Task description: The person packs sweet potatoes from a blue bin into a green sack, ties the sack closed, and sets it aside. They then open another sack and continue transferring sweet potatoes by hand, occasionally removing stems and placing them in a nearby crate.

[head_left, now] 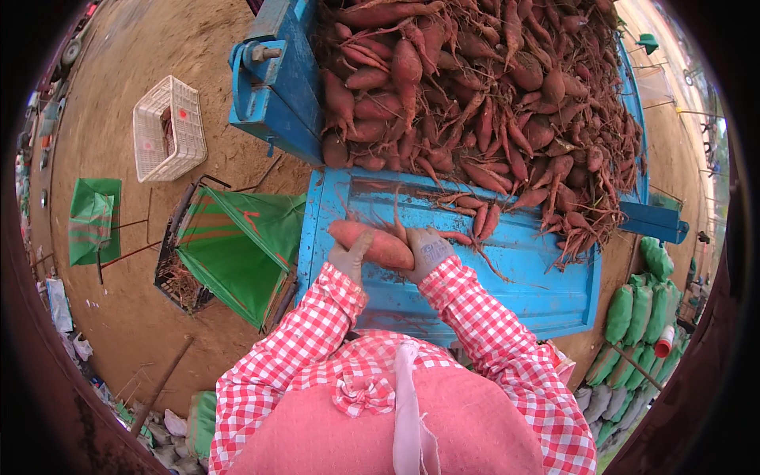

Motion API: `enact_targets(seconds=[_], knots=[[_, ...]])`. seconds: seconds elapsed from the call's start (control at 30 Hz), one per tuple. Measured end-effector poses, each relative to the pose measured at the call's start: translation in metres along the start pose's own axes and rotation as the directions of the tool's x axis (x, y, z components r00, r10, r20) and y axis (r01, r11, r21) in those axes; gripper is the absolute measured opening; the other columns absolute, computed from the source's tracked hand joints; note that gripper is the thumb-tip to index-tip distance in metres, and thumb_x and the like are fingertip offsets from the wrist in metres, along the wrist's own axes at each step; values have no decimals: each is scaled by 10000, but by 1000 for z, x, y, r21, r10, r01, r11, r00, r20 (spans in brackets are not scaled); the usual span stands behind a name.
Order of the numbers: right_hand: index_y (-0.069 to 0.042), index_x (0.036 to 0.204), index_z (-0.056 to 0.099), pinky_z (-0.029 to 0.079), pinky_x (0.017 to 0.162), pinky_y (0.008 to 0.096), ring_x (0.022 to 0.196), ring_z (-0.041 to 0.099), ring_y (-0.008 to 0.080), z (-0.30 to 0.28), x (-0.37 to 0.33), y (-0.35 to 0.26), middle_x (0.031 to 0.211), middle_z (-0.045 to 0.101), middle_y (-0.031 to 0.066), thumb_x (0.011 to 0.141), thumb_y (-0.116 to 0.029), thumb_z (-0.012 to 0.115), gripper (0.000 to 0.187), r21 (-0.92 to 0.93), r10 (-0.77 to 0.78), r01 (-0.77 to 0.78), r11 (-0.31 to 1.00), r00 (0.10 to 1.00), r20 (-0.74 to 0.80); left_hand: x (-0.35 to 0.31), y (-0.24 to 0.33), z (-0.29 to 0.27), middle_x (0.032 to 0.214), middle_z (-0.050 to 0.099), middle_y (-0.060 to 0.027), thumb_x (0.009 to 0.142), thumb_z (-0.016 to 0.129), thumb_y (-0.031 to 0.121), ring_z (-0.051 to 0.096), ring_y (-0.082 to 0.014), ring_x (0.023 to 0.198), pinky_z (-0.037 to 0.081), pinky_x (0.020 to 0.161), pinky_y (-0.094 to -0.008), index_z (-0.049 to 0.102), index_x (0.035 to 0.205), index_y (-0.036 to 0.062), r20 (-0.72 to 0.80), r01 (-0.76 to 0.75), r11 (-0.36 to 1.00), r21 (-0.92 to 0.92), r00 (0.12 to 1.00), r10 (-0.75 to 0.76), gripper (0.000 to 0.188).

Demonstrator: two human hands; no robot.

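A large reddish sweet potato (372, 242) lies sideways between my two gloved hands, above the lowered blue tailgate (507, 305). My left hand (349, 260) grips it from below near its left half, fingers closed round it. At its right end my right hand (429, 250) is closed against it; part of those fingers is hidden. Thin roots and a slim sweet potato show just beyond the right hand. Past the tailgate a big heap of soil-covered sweet potatoes (475, 103) fills the truck bed, and some spill onto the tailgate.
A green sack (237, 237) hangs open on a frame at the left, beside a dark crate (178, 273) with roots inside. Farther left are a white plastic basket (168, 131) and another green sack (95, 222). Filled green sacks (633, 317) are stacked at the right.
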State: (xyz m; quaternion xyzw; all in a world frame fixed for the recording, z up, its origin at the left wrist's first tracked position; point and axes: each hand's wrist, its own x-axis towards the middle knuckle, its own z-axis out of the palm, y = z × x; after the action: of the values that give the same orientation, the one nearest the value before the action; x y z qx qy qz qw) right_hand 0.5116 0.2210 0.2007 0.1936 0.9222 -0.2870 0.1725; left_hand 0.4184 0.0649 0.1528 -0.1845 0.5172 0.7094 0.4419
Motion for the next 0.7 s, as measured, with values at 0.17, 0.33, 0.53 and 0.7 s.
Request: enact_targets(seconds=[0.17, 0.33, 0.53, 0.7], knots=[[-80, 1314, 509, 495, 885, 469, 1010, 643, 352, -27, 34, -4, 1047, 662, 198, 785, -281, 725, 606, -173, 250, -200, 964, 903, 350, -10, 30, 5, 1257, 550, -173, 778, 786, 184, 553, -299, 1175, 479, 991, -408, 449, 1267, 17, 319, -668, 477, 571, 716, 621, 617], [-68, 1346, 492, 504, 872, 456, 1040, 628, 354, -86, 59, 61, 1080, 655, 170, 814, -433, 716, 683, -351, 429, -371, 860, 897, 104, -15, 73, -44, 1189, 584, -222, 794, 752, 304, 602, -345, 1092, 527, 922, -453, 418, 1280, -13, -19, -486, 857, 170, 868, 496, 669], [-37, 1345, 489, 445, 970, 426, 1164, 547, 353, -98, 137, 95, 1209, 586, 205, 830, -421, 685, 672, 0, 131, -144, 990, 895, -426, -15, 111, -174, 1188, 590, -184, 900, 655, 292, 609, -334, 1046, 519, 931, -448, 378, 1354, 6, -647, -333, 932, 142, 682, 342, 604], [-5, 1247, 530, 456, 950, 423, 1116, 581, 361, -66, 218, 53, 1206, 590, 236, 811, -333, 705, 574, 298, 276, -116, 948, 767, -579, -3, 86, -191, 1388, 466, -181, 911, 631, 148, 508, -311, 1227, 446, 1043, -409, 326, 1448, 18, -579, -240, 876, 418, 673, 461, 630]])
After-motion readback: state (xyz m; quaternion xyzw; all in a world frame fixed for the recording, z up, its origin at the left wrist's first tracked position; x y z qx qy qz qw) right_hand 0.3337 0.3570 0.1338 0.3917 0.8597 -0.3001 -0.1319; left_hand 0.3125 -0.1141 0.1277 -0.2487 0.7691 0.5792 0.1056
